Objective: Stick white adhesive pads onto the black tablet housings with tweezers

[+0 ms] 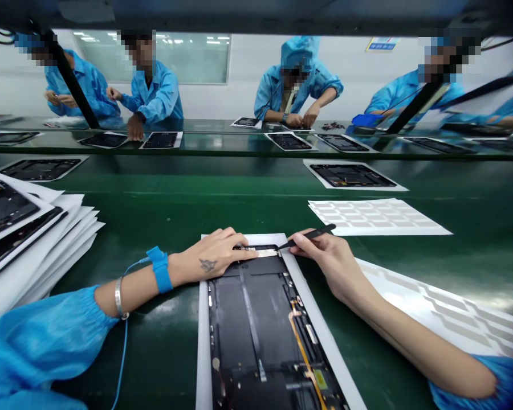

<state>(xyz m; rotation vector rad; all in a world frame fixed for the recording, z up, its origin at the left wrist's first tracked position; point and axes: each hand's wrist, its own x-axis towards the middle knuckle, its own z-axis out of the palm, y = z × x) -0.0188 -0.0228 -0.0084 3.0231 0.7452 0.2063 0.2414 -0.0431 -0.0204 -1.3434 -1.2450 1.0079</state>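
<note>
An opened tablet chassis lies on a white sheet in front of me on the green belt. My left hand rests on its top edge, fingers pressed flat on a pale strip of tape. My right hand is closed on black tweezers, whose tip touches the right end of that strip. A blue wrist strap with a cord sits on my left wrist.
A stack of chassis on white sheets lies at the left. Sticker sheets lie at the right. More chassis sit on the belt beyond. Several people in blue coats work at the far side.
</note>
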